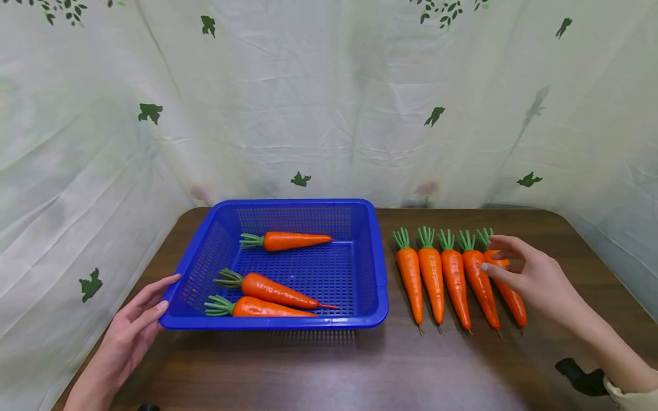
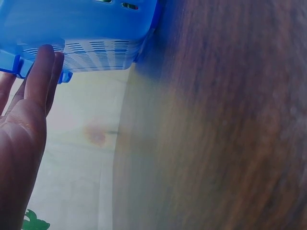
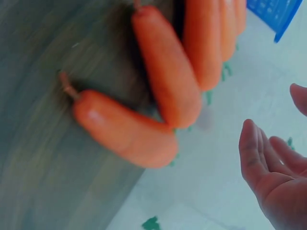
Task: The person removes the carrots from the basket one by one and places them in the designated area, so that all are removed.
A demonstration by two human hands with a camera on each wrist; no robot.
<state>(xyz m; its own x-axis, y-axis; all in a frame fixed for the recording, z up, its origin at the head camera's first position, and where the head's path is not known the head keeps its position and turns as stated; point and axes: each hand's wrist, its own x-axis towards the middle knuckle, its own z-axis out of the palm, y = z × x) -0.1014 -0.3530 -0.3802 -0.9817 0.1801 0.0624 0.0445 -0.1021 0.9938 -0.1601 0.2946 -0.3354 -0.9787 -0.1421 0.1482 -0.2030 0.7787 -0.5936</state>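
Observation:
A blue plastic basket with mesh walls holds three orange carrots with green stems: one near the back wall, two near the front. My left hand touches the basket's front left corner with fairly straight fingers; the left wrist view shows fingers against the basket's outside. Several more carrots lie side by side right of the basket, stems away from me. Above the rightmost carrot hovers my right hand, thumb and fingers apart with nothing between them. It partly hides that carrot's top in the head view.
The brown wooden table carries everything. A pale curtain with green leaf shapes stands behind and at both sides. A black strap-like piece shows by the right forearm.

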